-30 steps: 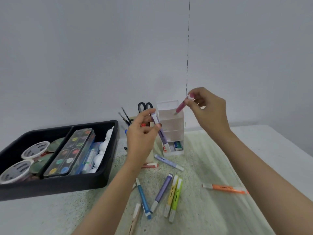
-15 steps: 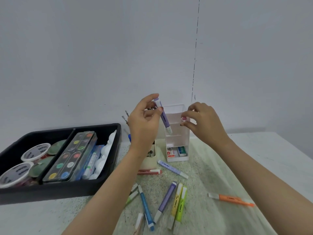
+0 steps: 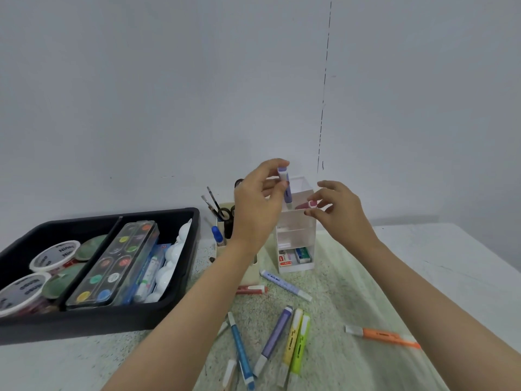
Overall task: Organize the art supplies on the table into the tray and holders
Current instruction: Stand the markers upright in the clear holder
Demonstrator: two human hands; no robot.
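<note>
We see a white table point(image 3: 456, 258) with a pale green speckled mat point(image 3: 346, 300) over the middle. Plain grey wall point(image 3: 141, 94) behind, with a thin dashed line point(image 3: 324, 88) running up it.

Far left is a black plastic tray point(image 3: 98, 325), rigid, with rounded corners and a divider. It holds white-lidded tubs point(image 3: 55, 255), a clear-cased watercolour set point(image 3: 115, 263) and a glossy white palette point(image 3: 174, 261). Just beside its right wall stands a beige holder point(image 3: 252, 272) with scissors point(image 3: 228, 213) and brushes point(image 3: 211, 200) upright in it.

Left hand point(image 3: 256, 210) pinches a lilac marker point(image 3: 287, 189) near its top, near-vertical, lower end dipping into the top compartment of the white tiered holder point(image 3: 296, 238) (boxy, translucent walls, small packets in the bottom tier). A pink marker point(image 3: 310, 205), white cap up, leans in that same compartment.

Right hand point(image 3: 338, 213) has thumb and forefinger either side of that cap, other fingers spread. We cannot tell whether it grips the cap.

Loose on the mat in front: red marker point(image 3: 251, 290), blue marker point(image 3: 241, 351), purple marker point(image 3: 273, 340), yellow marker point(image 3: 290, 345), green marker point(image 3: 301, 345), all smooth barrels with white caps. The orange marker point(image 3: 383, 335) lies apart at the right.
</note>
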